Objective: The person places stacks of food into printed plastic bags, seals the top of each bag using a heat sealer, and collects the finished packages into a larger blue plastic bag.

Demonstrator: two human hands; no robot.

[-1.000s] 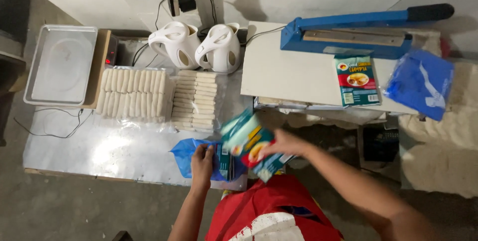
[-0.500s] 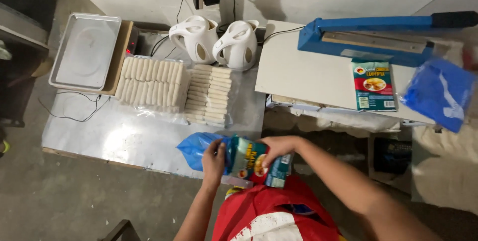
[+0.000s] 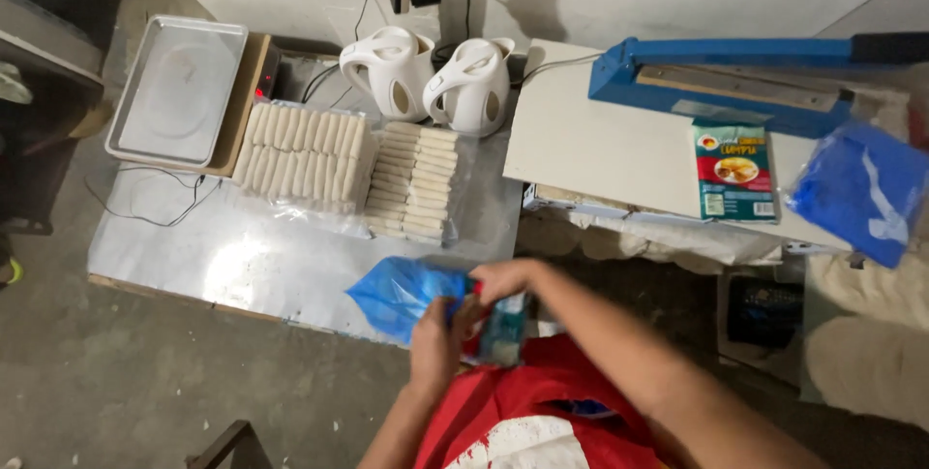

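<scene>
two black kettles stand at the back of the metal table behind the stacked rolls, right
Not quite: the two kettles are white, not black. The head view shows them standing at the back of the metal table, behind the stacked rolls, just as you say.

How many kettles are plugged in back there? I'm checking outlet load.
2. Both white kettles stand side by side at the wall behind the stacked rolls: the left kettle, the right kettle. Cords run up toward the outlet; the plugs themselves aren't clearly visible.
</scene>
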